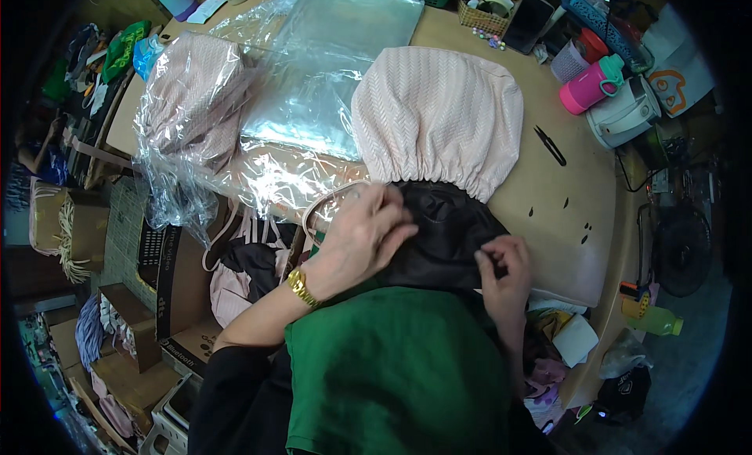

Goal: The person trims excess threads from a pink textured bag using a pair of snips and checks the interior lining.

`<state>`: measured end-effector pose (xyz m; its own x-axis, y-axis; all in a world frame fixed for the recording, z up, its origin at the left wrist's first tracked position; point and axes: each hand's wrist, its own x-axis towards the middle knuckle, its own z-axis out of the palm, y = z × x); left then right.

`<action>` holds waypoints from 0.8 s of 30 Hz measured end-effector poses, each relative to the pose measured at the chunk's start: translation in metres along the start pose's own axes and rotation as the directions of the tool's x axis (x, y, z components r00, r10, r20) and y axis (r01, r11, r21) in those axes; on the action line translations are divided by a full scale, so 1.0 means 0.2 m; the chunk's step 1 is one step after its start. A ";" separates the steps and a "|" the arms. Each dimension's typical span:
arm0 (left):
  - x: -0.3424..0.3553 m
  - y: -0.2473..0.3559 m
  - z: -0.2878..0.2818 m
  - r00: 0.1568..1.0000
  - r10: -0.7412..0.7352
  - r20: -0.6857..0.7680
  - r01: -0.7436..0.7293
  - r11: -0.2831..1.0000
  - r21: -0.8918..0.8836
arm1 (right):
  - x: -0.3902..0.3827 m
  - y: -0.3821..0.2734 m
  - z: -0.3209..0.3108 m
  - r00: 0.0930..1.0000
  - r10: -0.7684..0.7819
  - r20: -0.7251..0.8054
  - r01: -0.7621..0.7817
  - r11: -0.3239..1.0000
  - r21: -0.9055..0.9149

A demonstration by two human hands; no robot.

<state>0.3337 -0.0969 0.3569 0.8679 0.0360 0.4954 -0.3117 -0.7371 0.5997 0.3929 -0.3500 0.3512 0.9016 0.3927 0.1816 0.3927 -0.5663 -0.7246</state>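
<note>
The broad tan table (562, 185) spreads beyond the left grip (403, 220) and the right grip (487, 259), bearing a stack of clear, flat plastic sheets (313, 87) ahead of the left. The pale pink, herringbone-textured fabric bag (439, 110) lies just beyond both, gathered mouth toward them; soft black cloth (439, 220) reaches from that mouth between them. The left grip curls loosely over the cloth's left side; the right has thumb and forefinger close together at its right edge. I cannot tell whether either pinches anything. Black thread snips (551, 146) lie ahead and right of the right grip. The step in hand seems to be arranging the cloth; the next move probably calls for a light fingertip hold.
</note>
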 end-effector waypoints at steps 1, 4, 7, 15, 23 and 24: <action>0.04 -0.01 0.01 1.000 0.004 0.008 -0.004 1.000 0.002 | 0.05 -0.02 0.03 1.000 0.005 -0.005 -0.005 1.000 0.005; 0.07 -0.07 0.06 0.975 -0.201 0.091 0.197 0.979 0.052 | 0.22 -0.12 0.17 0.977 -0.208 -0.039 0.210 0.974 0.079; 0.02 -0.10 0.09 0.957 -0.287 0.038 0.283 0.956 0.080 | 0.33 -0.16 0.40 0.931 -0.366 0.012 0.363 0.920 -0.146; 0.03 -0.14 0.02 0.841 -0.487 0.235 0.526 0.837 -0.151 | 0.37 -0.09 0.39 0.959 -0.249 0.132 0.254 0.967 -0.023; 0.07 -0.13 0.10 0.866 -0.467 0.181 0.472 0.881 0.015 | 0.37 -0.07 0.36 0.954 -0.281 0.108 0.275 0.959 0.069; 0.07 -0.13 0.12 0.865 -0.467 0.180 0.473 0.881 0.013 | 0.36 -0.07 0.36 0.952 -0.286 0.110 0.283 0.958 0.045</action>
<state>0.3639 -0.0938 0.3338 0.9665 0.2543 0.0354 0.1411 -0.6412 0.7543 0.4399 -0.2615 0.3257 0.7259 0.6155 0.3070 0.6227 -0.3987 -0.6732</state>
